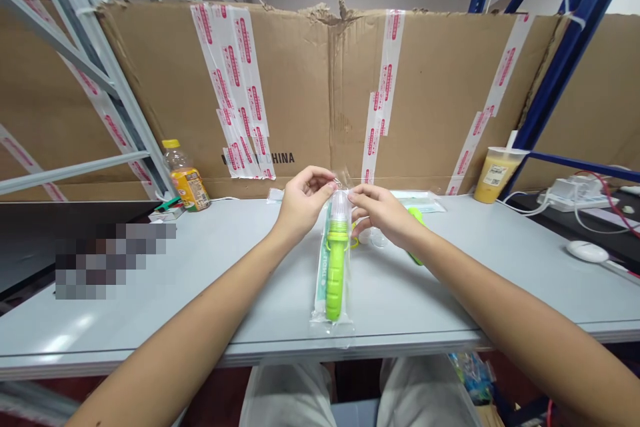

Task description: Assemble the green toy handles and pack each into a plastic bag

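Observation:
A clear plastic bag (320,310) lies lengthwise toward me near the table's front edge. Inside it is a bright green flashlight (335,273) with a clear ribbed cap, beside a printed teal card. My left hand (307,200) pinches the top end of the bag between thumb and fingers. At the bag's upper right edge, my right hand (377,210) is closed on the plastic, fingers curled. Behind the right hand sit another green piece (416,217), partly covered by the wrist, and small clear round parts (379,238).
Flat packets (420,201) lie along the cardboard wall (300,80). A yellow-labelled bottle (189,183) stands back left, a drink cup (495,177) back right. Farther right are a white mouse-like object (587,251) and a power strip (575,193) with cables.

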`<act>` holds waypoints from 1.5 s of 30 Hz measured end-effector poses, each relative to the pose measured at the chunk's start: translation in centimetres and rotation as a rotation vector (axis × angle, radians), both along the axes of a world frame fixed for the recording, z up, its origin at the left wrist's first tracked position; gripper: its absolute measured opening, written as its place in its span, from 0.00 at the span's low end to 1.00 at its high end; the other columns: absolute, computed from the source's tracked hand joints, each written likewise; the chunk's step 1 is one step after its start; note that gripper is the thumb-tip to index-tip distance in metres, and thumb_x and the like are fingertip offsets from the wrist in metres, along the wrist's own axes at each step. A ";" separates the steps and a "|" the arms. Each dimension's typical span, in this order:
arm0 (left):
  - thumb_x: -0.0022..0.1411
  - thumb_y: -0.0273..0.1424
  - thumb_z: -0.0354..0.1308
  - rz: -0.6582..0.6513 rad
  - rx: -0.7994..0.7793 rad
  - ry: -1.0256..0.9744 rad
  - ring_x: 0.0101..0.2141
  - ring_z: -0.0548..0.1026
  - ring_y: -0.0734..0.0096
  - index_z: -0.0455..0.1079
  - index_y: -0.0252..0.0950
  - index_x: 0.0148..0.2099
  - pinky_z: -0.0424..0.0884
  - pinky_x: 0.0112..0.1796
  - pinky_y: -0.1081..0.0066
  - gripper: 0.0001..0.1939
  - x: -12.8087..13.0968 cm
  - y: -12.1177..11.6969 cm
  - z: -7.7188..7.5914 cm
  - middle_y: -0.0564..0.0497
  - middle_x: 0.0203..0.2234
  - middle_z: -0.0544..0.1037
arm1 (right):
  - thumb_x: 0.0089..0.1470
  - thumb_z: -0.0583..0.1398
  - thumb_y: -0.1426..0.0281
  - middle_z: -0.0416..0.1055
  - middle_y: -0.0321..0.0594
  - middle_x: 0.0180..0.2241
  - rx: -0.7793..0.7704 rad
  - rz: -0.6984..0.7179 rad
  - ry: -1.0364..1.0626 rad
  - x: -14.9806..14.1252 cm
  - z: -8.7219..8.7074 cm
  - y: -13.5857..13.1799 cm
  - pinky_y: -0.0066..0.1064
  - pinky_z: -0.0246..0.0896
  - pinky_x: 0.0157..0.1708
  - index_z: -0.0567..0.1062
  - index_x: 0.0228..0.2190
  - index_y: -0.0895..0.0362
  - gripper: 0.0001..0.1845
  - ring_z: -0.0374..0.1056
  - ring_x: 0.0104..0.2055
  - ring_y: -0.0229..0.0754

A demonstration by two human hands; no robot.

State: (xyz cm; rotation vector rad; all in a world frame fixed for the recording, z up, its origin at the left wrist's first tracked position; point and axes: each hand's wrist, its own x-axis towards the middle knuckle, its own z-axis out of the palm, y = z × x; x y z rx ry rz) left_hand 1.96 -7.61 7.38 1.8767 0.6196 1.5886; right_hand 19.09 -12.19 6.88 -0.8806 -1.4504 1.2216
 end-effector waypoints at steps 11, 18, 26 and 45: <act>0.56 0.29 0.66 -0.049 0.003 0.031 0.35 0.75 0.71 0.71 0.36 0.40 0.74 0.39 0.67 0.09 0.4 -0.6 -0.4 0.51 0.32 0.75 | 0.48 0.60 0.69 0.66 0.36 0.26 0.109 -0.232 0.017 0.4 -0.2 -0.5 0.32 0.70 0.26 0.69 0.24 0.55 0.05 0.66 0.30 0.38; 0.49 0.30 0.71 -0.034 -0.265 -0.132 0.36 0.76 0.71 0.67 0.38 0.50 0.77 0.37 0.65 0.26 0.8 -0.2 -1.1 0.47 0.41 0.74 | 0.48 0.58 0.70 0.67 0.35 0.27 0.185 -0.278 -0.024 1.3 -0.6 0.3 0.30 0.69 0.28 0.69 0.23 0.55 0.04 0.65 0.30 0.37; 0.54 0.41 0.69 -0.330 -0.589 -0.062 0.32 0.75 0.71 0.73 0.33 0.34 0.75 0.31 0.68 0.16 1.0 -1.2 -1.2 0.48 0.32 0.76 | 0.49 0.60 0.69 0.68 0.35 0.27 0.186 -0.214 -0.033 1.8 -0.8 0.5 0.33 0.70 0.32 0.70 0.25 0.55 0.04 0.66 0.31 0.38; 0.54 0.32 0.66 -0.204 -0.586 -0.042 0.30 0.75 0.69 0.68 0.33 0.30 0.75 0.28 0.69 0.11 1.2 -1.4 -1.3 0.50 0.27 0.75 | 0.45 0.68 0.68 0.71 0.40 0.28 0.027 -0.226 0.157 1.7 -1.6 0.9 0.37 0.65 0.33 0.76 0.23 0.57 0.07 0.67 0.32 0.41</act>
